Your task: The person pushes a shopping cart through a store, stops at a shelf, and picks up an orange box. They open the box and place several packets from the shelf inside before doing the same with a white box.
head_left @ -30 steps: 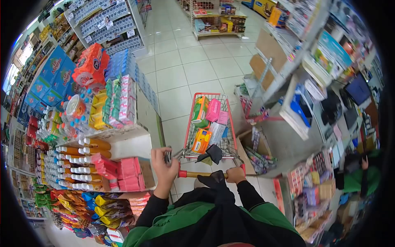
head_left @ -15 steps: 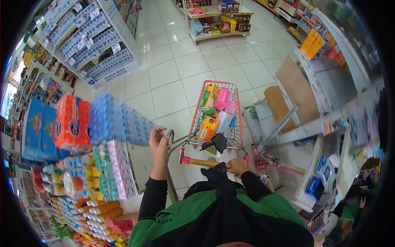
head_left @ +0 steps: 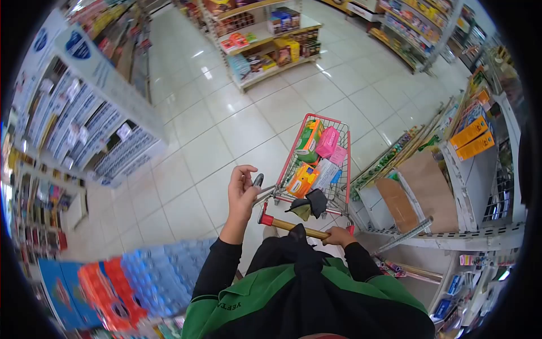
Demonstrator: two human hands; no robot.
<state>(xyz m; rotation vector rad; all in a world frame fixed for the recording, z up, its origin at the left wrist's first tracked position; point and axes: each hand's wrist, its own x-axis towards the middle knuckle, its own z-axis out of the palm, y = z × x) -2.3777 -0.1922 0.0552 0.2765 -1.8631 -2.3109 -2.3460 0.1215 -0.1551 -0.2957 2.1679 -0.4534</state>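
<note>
My right hand is closed around the right end of the shopping trolley's brown handle bar. My left hand is raised left of the trolley, its fingers loosely curled and apart from the thumb. Beside those fingertips is the dark rounded end of a metal bar; no grip on it shows. In the red-rimmed wire shopping trolley lie a green-and-orange pack, a pink pack, a lighter pink pack, an orange pack and a whitish pack. Dark cloth hangs near the handle.
Shrink-wrapped blue bottles and red packs are stacked at lower left. A blue-and-white display rack stands at left. Ahead is a shelf with boxes. White shelving with brown board borders the right. Tiled floor runs ahead.
My view has swung left and forward; the bottle stacks have slid down toward the lower left. The trolley appears slightly further right in view. My right hand keeps its hold on the handle.
</note>
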